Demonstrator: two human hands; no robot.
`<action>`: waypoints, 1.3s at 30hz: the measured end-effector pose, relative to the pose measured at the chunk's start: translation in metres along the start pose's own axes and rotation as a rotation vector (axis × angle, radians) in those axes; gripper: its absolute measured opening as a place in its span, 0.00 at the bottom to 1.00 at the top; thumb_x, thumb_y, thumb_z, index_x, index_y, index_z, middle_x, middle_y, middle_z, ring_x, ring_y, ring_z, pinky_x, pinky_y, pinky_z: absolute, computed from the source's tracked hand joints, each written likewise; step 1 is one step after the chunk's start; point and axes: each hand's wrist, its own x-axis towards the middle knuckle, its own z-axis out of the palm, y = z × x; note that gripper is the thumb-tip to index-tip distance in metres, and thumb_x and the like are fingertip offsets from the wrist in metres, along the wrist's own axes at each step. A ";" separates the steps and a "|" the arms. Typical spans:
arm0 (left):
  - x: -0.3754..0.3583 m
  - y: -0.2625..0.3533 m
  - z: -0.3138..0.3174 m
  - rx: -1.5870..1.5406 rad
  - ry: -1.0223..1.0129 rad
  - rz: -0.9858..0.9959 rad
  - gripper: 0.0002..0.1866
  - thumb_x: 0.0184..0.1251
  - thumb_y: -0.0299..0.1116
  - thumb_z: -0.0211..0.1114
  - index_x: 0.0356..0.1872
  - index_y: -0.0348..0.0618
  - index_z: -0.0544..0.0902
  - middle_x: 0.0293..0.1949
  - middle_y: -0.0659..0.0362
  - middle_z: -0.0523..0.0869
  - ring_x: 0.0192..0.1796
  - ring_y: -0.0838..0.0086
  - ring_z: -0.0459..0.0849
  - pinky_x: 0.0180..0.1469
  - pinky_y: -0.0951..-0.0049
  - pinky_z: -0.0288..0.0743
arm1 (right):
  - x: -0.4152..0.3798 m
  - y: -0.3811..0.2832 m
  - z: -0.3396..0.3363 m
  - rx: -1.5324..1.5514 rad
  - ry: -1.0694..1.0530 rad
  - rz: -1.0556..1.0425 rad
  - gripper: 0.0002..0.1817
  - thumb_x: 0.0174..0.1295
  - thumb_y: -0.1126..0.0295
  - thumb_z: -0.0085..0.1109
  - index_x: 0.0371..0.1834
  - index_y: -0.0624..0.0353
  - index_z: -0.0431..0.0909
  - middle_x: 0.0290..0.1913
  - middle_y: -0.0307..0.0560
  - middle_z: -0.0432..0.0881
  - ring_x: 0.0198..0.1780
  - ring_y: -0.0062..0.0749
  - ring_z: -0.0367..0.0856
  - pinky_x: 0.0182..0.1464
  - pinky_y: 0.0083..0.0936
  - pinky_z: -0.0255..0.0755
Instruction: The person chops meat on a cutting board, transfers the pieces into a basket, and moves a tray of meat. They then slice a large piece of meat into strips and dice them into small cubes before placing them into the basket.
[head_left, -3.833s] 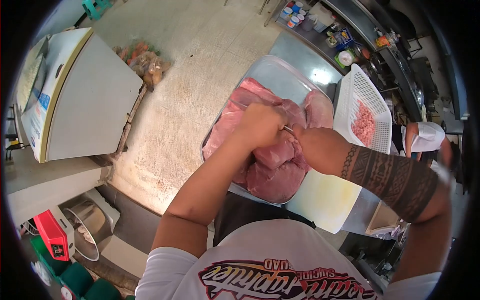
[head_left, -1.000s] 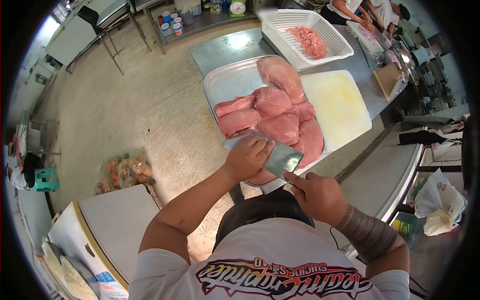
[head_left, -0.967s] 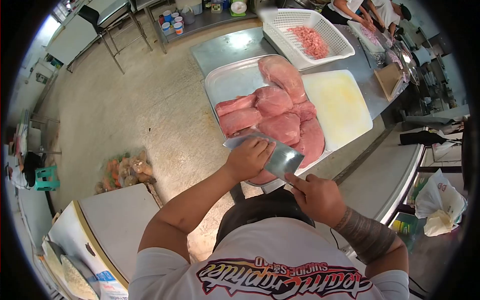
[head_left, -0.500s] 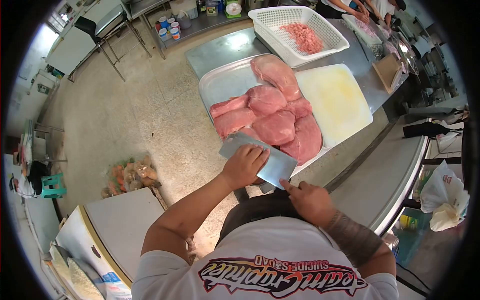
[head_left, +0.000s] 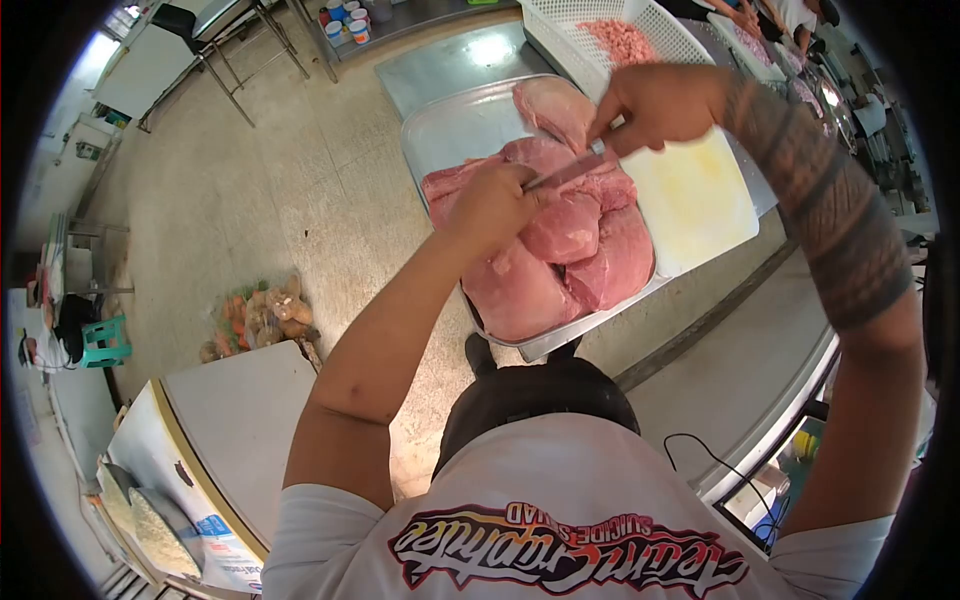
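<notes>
A cleaver, its blade turned nearly edge-on, spans between my two hands over large pieces of raw meat. My right hand is closed around its handle, raised at the right. My left hand is curled at the far end of the blade, close above the meat; its fingertips are partly hidden. The meat lies heaped in a metal tray, with one paler piece toward the back. Beside the tray, under my right forearm, lies a white cutting board with a yellowish stain.
A white perforated basket with diced meat stands on the metal table behind the board. Another person's hands are at the far right end. A white counter runs along my right. Bagged vegetables sit on the floor at left.
Both hands have moved forward with the cleaver from near my waist to over the meat. The blade has turned from flat to nearly edge-on, and my right hand has risen.
</notes>
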 end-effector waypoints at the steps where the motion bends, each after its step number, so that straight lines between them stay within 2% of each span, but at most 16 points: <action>1: 0.003 0.001 -0.004 0.016 -0.010 -0.047 0.22 0.73 0.45 0.76 0.52 0.33 0.90 0.43 0.40 0.92 0.46 0.48 0.92 0.51 0.56 0.83 | 0.008 -0.005 -0.010 -0.019 -0.031 0.020 0.20 0.70 0.62 0.69 0.61 0.56 0.91 0.27 0.41 0.86 0.25 0.22 0.81 0.27 0.27 0.74; 5: 0.017 -0.021 -0.002 0.004 -0.005 -0.090 0.26 0.74 0.49 0.75 0.54 0.31 0.90 0.47 0.39 0.93 0.49 0.47 0.92 0.51 0.56 0.83 | 0.029 -0.016 -0.031 -0.063 -0.089 0.025 0.21 0.69 0.58 0.68 0.61 0.55 0.91 0.24 0.41 0.84 0.21 0.23 0.78 0.25 0.28 0.72; 9: 0.019 -0.030 0.004 0.049 0.053 -0.023 0.25 0.74 0.49 0.75 0.54 0.32 0.90 0.51 0.40 0.92 0.53 0.49 0.91 0.55 0.55 0.82 | 0.032 -0.020 -0.030 -0.087 -0.081 0.068 0.22 0.70 0.58 0.68 0.62 0.56 0.91 0.25 0.42 0.84 0.22 0.24 0.78 0.26 0.29 0.74; 12: 0.010 -0.026 0.012 0.113 0.099 0.051 0.22 0.72 0.46 0.75 0.53 0.35 0.90 0.49 0.43 0.92 0.52 0.47 0.90 0.56 0.53 0.82 | 0.024 -0.005 -0.005 -0.032 -0.041 -0.056 0.22 0.69 0.59 0.68 0.61 0.58 0.91 0.30 0.47 0.89 0.28 0.32 0.85 0.33 0.34 0.79; 13: 0.005 -0.037 0.021 0.101 0.109 0.078 0.20 0.71 0.44 0.75 0.50 0.37 0.91 0.46 0.43 0.91 0.51 0.46 0.89 0.54 0.51 0.81 | 0.016 -0.012 0.008 -0.141 0.092 -0.238 0.20 0.67 0.60 0.68 0.58 0.58 0.91 0.38 0.52 0.92 0.38 0.44 0.91 0.43 0.40 0.82; 14: 0.001 -0.047 0.029 0.093 0.122 0.112 0.18 0.70 0.43 0.75 0.48 0.38 0.91 0.44 0.44 0.91 0.49 0.45 0.89 0.52 0.49 0.81 | -0.004 -0.017 0.025 -0.197 0.149 -0.175 0.18 0.67 0.59 0.68 0.56 0.56 0.92 0.44 0.53 0.93 0.47 0.53 0.91 0.51 0.45 0.82; 15: -0.006 -0.052 0.034 0.116 0.161 0.239 0.17 0.68 0.42 0.75 0.49 0.39 0.91 0.44 0.46 0.91 0.49 0.47 0.89 0.52 0.50 0.82 | -0.010 -0.005 0.060 -0.195 0.299 -0.262 0.17 0.69 0.59 0.66 0.56 0.52 0.91 0.42 0.53 0.92 0.46 0.54 0.90 0.50 0.48 0.82; 16: -0.015 -0.055 0.038 0.139 0.202 0.364 0.16 0.67 0.40 0.75 0.49 0.40 0.90 0.44 0.48 0.91 0.49 0.48 0.89 0.52 0.52 0.83 | -0.029 -0.024 0.085 -0.187 0.325 -0.116 0.17 0.70 0.59 0.65 0.57 0.50 0.90 0.40 0.52 0.91 0.43 0.54 0.90 0.48 0.50 0.82; 17: -0.022 -0.055 0.041 0.160 0.239 0.489 0.16 0.66 0.39 0.75 0.49 0.42 0.90 0.44 0.49 0.91 0.49 0.50 0.89 0.52 0.53 0.83 | -0.046 -0.031 0.117 -0.192 0.447 -0.078 0.16 0.70 0.59 0.65 0.58 0.48 0.89 0.37 0.52 0.90 0.39 0.52 0.90 0.45 0.50 0.81; 18: -0.027 -0.053 0.043 0.203 0.219 0.514 0.16 0.65 0.37 0.74 0.50 0.42 0.90 0.44 0.51 0.90 0.49 0.52 0.89 0.52 0.55 0.84 | -0.064 -0.043 0.143 -0.143 0.638 -0.128 0.16 0.71 0.59 0.66 0.59 0.47 0.88 0.32 0.50 0.87 0.34 0.49 0.88 0.40 0.47 0.81; 19: -0.033 -0.051 0.045 0.246 0.197 0.533 0.16 0.65 0.36 0.74 0.51 0.42 0.90 0.44 0.52 0.90 0.49 0.54 0.89 0.52 0.57 0.84 | -0.071 -0.053 0.163 -0.185 0.621 -0.018 0.16 0.72 0.58 0.66 0.60 0.45 0.87 0.29 0.47 0.82 0.31 0.46 0.86 0.36 0.44 0.80; 20: -0.038 -0.050 0.045 0.291 0.175 0.554 0.16 0.64 0.34 0.73 0.52 0.43 0.89 0.44 0.53 0.90 0.49 0.57 0.89 0.52 0.59 0.85 | -0.076 -0.058 0.190 -0.271 0.695 0.037 0.18 0.71 0.57 0.68 0.61 0.45 0.87 0.29 0.44 0.80 0.28 0.45 0.84 0.34 0.42 0.79; 23: -0.045 -0.060 0.063 0.336 0.290 0.717 0.16 0.64 0.33 0.74 0.53 0.44 0.90 0.43 0.56 0.90 0.48 0.60 0.90 0.54 0.61 0.84 | -0.082 -0.071 0.237 -0.086 0.738 0.129 0.17 0.71 0.61 0.66 0.61 0.46 0.85 0.30 0.44 0.80 0.28 0.42 0.85 0.29 0.40 0.77; 29: -0.059 -0.070 0.069 0.560 0.149 0.806 0.20 0.67 0.34 0.72 0.58 0.41 0.87 0.50 0.57 0.89 0.51 0.59 0.87 0.58 0.62 0.84 | -0.072 -0.066 0.314 -0.053 0.807 0.165 0.24 0.73 0.58 0.66 0.71 0.40 0.81 0.32 0.46 0.80 0.29 0.44 0.85 0.30 0.41 0.80; 35: -0.086 -0.066 0.070 0.715 0.102 0.890 0.21 0.68 0.36 0.71 0.60 0.39 0.86 0.51 0.57 0.87 0.56 0.60 0.85 0.60 0.59 0.82 | -0.037 -0.069 0.410 -0.015 0.791 0.204 0.25 0.74 0.57 0.65 0.74 0.38 0.79 0.35 0.47 0.81 0.31 0.45 0.87 0.34 0.43 0.83; 39: -0.086 -0.063 0.076 0.580 0.065 0.761 0.22 0.67 0.35 0.71 0.61 0.41 0.86 0.52 0.56 0.87 0.56 0.58 0.85 0.63 0.57 0.81 | -0.070 -0.073 0.363 0.102 0.749 0.178 0.26 0.73 0.55 0.66 0.74 0.41 0.80 0.33 0.49 0.84 0.32 0.49 0.88 0.36 0.45 0.83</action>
